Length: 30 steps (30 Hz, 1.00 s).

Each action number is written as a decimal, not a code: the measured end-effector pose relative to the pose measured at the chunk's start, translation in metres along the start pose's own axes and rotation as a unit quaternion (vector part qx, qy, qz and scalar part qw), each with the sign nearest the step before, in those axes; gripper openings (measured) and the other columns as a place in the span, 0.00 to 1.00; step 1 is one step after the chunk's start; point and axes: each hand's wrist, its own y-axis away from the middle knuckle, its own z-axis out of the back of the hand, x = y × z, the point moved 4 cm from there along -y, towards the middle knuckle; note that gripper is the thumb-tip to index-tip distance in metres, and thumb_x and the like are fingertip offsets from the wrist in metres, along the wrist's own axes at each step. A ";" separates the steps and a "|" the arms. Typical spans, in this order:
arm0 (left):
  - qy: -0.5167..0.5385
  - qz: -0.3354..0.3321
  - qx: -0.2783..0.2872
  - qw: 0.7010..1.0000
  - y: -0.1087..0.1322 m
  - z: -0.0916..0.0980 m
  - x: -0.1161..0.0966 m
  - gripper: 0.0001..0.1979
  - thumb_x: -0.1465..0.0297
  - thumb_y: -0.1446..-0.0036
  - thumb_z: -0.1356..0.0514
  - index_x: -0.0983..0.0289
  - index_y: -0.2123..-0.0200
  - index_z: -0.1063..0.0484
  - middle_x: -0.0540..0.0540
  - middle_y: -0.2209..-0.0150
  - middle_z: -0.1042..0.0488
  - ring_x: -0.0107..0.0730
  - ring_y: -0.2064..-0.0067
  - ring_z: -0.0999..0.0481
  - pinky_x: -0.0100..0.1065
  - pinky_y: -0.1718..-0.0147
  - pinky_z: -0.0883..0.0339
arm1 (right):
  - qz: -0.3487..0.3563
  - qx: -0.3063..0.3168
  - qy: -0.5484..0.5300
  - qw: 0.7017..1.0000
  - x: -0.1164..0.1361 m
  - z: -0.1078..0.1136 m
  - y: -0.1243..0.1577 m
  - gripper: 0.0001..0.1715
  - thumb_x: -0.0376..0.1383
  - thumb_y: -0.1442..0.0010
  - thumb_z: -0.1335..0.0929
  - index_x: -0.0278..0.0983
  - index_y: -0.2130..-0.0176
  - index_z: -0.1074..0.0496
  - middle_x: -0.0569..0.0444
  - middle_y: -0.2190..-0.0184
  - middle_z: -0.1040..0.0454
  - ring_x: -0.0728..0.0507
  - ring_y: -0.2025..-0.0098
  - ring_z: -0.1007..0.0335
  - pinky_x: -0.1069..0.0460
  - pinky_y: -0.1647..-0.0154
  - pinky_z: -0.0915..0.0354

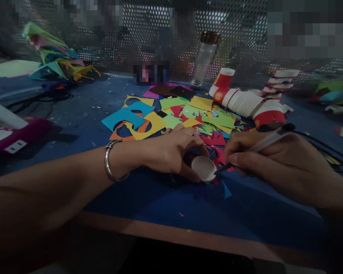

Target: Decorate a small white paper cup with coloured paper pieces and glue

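Note:
My left hand (178, 152) curls its thumb and fingers around a paper cup (204, 168). The cup's round white end faces up toward me, and its sides are mostly hidden. A pen (264, 142) with a pale barrel and dark ends is pinched in my right hand (257, 160). Its dark tip meets the right rim of the white circle, or comes very close to it. Red paper scraps (215, 139) lie just behind the cup. In front of it on the blue tabletop (165, 201) is a small blue paper triangle (226, 190).
Cut coloured paper (150, 123) and scraps spread behind my hands. Stacked red and white paper cups (240, 101) lie at the back right, near an upright clear bottle (205, 59). A magenta and white device (15, 135) sits at left. A perforated metal screen (148, 34) borders the back.

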 end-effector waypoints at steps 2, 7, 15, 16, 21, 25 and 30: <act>-0.007 0.012 0.005 1.000 -0.001 -0.001 0.001 0.27 0.58 0.53 0.26 0.57 0.49 0.22 0.57 0.51 0.30 0.50 0.44 0.35 0.45 0.46 0.40 | -0.040 -0.001 -0.071 0.997 -0.008 -0.003 -0.003 0.16 0.31 0.40 0.36 0.40 0.78 0.32 0.59 0.83 0.33 0.50 0.81 0.39 0.53 0.82 0.44; -0.012 0.020 0.009 1.000 -0.005 -0.002 0.003 0.28 0.58 0.53 0.26 0.58 0.48 0.23 0.58 0.49 0.31 0.51 0.44 0.36 0.47 0.46 0.40 | -0.144 0.004 -0.228 0.963 -0.023 -0.017 -0.003 0.11 0.34 0.41 0.34 0.39 0.75 0.29 0.58 0.84 0.30 0.50 0.84 0.36 0.56 0.87 0.45; -0.025 -0.017 0.007 1.000 -0.010 -0.003 0.005 0.24 0.58 0.53 0.26 0.60 0.54 0.23 0.57 0.53 0.29 0.47 0.49 0.33 0.42 0.51 0.38 | -0.037 -0.027 -0.209 0.977 -0.025 -0.023 0.000 0.10 0.37 0.33 0.34 0.38 0.67 0.27 0.58 0.76 0.25 0.50 0.76 0.29 0.56 0.77 0.34; -0.025 -0.016 0.005 1.000 -0.010 -0.003 0.006 0.24 0.58 0.53 0.26 0.60 0.55 0.23 0.56 0.53 0.29 0.46 0.50 0.33 0.42 0.52 0.38 | -0.022 -0.034 -0.189 0.981 -0.026 -0.023 0.000 0.10 0.37 0.33 0.34 0.39 0.66 0.27 0.58 0.75 0.25 0.50 0.75 0.29 0.55 0.76 0.33; -0.012 -0.002 0.003 1.000 -0.011 -0.002 0.006 0.24 0.56 0.54 0.26 0.60 0.56 0.24 0.55 0.56 0.28 0.46 0.51 0.32 0.40 0.55 0.38 | 0.019 -0.078 -0.069 0.994 -0.027 -0.016 0.002 0.11 0.36 0.32 0.35 0.40 0.67 0.27 0.58 0.73 0.26 0.50 0.74 0.30 0.54 0.73 0.35; -0.017 -0.004 0.008 1.000 -0.010 -0.002 0.005 0.25 0.57 0.52 0.26 0.60 0.52 0.24 0.56 0.54 0.28 0.48 0.48 0.32 0.42 0.52 0.39 | 0.055 -0.086 -0.006 0.995 -0.021 -0.011 0.004 0.12 0.34 0.32 0.36 0.40 0.68 0.29 0.59 0.75 0.28 0.51 0.75 0.33 0.54 0.74 0.38; -0.019 -0.029 0.012 0.999 -0.009 -0.002 0.006 0.26 0.54 0.49 0.28 0.59 0.50 0.24 0.58 0.53 0.27 0.49 0.47 0.32 0.42 0.50 0.39 | 0.070 -0.069 0.059 0.993 -0.016 -0.007 0.005 0.14 0.33 0.34 0.37 0.41 0.72 0.32 0.57 0.77 0.28 0.49 0.78 0.35 0.52 0.76 0.40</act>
